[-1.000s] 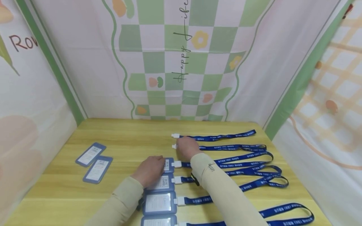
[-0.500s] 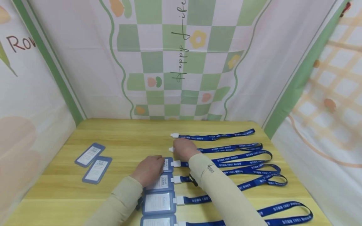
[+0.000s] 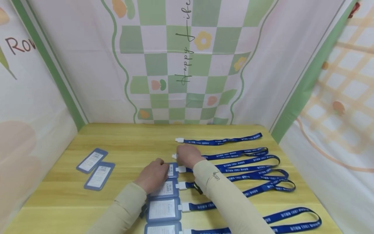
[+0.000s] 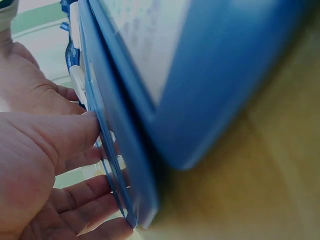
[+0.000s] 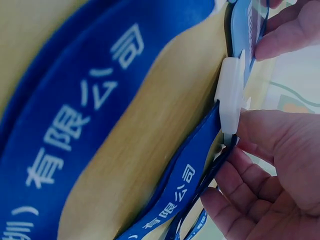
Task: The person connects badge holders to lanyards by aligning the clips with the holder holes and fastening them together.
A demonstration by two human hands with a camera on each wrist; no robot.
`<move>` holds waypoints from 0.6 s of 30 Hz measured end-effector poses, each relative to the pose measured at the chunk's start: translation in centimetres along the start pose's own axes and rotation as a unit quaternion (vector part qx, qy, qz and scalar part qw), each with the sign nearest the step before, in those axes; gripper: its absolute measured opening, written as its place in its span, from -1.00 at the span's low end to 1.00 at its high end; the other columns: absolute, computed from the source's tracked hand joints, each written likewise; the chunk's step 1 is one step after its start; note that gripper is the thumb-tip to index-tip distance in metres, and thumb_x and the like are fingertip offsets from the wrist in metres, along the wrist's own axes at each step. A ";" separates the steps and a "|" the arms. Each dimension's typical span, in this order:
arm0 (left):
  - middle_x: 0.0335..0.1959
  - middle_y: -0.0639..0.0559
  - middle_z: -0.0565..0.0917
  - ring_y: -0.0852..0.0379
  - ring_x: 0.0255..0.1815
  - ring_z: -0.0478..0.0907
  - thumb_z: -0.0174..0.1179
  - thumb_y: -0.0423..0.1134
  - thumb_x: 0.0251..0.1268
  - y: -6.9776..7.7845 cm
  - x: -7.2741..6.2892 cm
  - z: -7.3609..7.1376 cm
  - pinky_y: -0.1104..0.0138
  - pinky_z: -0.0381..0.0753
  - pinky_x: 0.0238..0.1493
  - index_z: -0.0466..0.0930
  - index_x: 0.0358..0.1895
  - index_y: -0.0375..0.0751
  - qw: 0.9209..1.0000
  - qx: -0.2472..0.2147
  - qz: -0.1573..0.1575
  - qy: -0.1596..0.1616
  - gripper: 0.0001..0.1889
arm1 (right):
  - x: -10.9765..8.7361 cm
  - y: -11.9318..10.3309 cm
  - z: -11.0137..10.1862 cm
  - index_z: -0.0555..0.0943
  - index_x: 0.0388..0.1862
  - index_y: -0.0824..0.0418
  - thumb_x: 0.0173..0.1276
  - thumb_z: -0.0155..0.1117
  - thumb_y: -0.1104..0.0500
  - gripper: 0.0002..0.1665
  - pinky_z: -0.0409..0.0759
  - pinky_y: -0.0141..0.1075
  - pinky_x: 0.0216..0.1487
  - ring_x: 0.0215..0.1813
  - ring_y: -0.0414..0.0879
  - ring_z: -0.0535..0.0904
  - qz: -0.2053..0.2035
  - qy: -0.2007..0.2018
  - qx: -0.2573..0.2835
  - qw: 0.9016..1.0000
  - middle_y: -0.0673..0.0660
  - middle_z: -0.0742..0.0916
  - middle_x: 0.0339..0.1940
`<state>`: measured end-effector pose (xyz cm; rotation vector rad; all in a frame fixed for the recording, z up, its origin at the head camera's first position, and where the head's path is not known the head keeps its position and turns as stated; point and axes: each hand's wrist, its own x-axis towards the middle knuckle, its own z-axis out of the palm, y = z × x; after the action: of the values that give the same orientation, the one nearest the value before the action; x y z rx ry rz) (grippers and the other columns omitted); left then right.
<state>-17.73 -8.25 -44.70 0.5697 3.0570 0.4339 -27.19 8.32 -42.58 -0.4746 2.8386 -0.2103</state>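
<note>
My left hand (image 3: 152,175) lies at the far end of a column of blue card holders. Its thumb and fingers grip the left part of the farthest card holder (image 3: 172,169), whose left end they cover. In the left wrist view, the thumb and fingertips meet the edges of that holder. Beyond it, my right hand (image 3: 188,156) pinches a blue lanyard (image 3: 233,153) close to its white clip (image 3: 174,156). The clip points left, just behind the farthest holder and apart from it. In the right wrist view, the white clip (image 5: 230,95) of the neighbouring lanyard joins a holder.
Two loose card holders (image 3: 99,175) overlap at the left. Another blue lanyard (image 3: 222,142) with a white clip stretches across the back. Nearer holders (image 3: 163,209) in the column have lanyards running right. A printed curtain (image 3: 181,65) stands behind the wooden table (image 3: 52,195).
My right hand has moved slightly left and toward me, bringing the lanyard and its white clip along. The left hand keeps its place on the holder, its fingers shifting a little.
</note>
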 end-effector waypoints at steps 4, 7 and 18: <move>0.15 -0.31 0.64 -0.21 0.10 0.67 0.25 -0.20 0.48 0.0 0.0 0.0 -0.02 0.76 0.13 0.62 0.26 -0.26 1.000 0.002 0.003 0.002 -0.62 | -0.1 -0.2 0.0 0.69 -0.19 0.09 0.44 0.33 0.13 -0.93 0.69 -0.26 -0.29 -0.34 -0.11 0.61 -0.004 0.002 -0.005 1.000 0.02 0.72 -0.35; 0.15 -0.30 0.64 -0.21 0.11 0.67 0.25 -0.20 0.49 0.0 0.0 -0.1 -0.02 0.75 0.14 0.62 0.27 -0.27 1.000 0.003 0.003 0.002 -0.62 | -0.1 -0.3 0.1 0.70 -0.19 0.09 0.46 0.32 0.13 -0.93 0.68 -0.27 -0.30 -0.34 -0.11 0.61 -0.007 0.007 -0.017 1.000 0.03 0.72 -0.35; 0.15 -0.32 0.64 -0.23 0.11 0.66 0.26 -0.21 0.48 -0.1 -0.2 0.1 -0.03 0.75 0.15 0.61 0.27 -0.29 1.000 0.006 0.015 0.011 -0.61 | -0.3 -0.3 0.1 0.71 -0.15 0.10 0.49 0.29 0.11 -0.89 0.71 -0.26 -0.26 -0.33 -0.12 0.63 -0.015 0.013 -0.029 0.999 0.04 0.73 -0.32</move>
<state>-17.57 -8.41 -44.84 0.6147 3.0775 0.4248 -26.83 8.09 -42.55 -0.5302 2.8707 -0.1410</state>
